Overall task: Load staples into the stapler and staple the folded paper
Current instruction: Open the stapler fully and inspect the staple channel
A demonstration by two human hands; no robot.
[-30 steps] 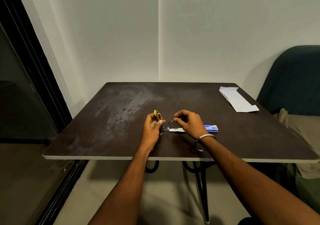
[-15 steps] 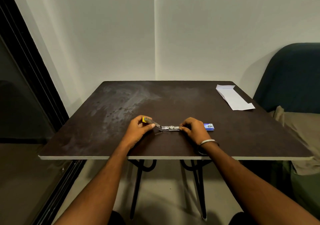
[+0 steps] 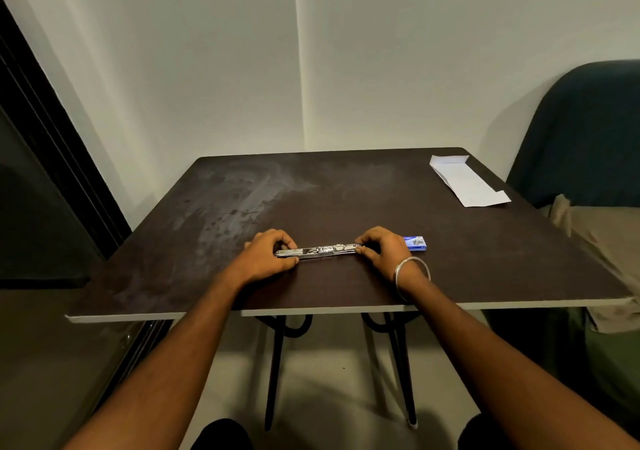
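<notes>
- Nearest the viewer, two bare forearms reach forward over the near edge of a dark table [image 3: 346,290], one from the lower left and one from the lower right.
- The left hand [image 3: 268,253] rests on the table with its fingers curled round the left end of the stapler [image 3: 320,251], pinching it. The right hand [image 3: 382,249], with a metal bangle [image 3: 412,276] on its wrist, pinches the right end between curled fingertips and thumb.
- The stapler lies swung open flat on the table, a long thin metal strip. Its long axis runs left to right, straight from one hand to the other, and only the middle stretch shows between them. Whether any staples already sit in its channel is too small to tell.
- Just beyond the right hand, touching or almost touching its far side, lies a small blue staple box [image 3: 415,242]. The right hand is much the nearer to it, so reaching for staples would likely fall to that hand while the left steadies the stapler.
- Far off at the right far corner of the table lies the folded paper [image 3: 465,182], white and flat, well apart from both hands and not yet stapled.
- Beyond the table are a plain pale wall and, at far right, a dark chair [image 3: 588,130].
</notes>
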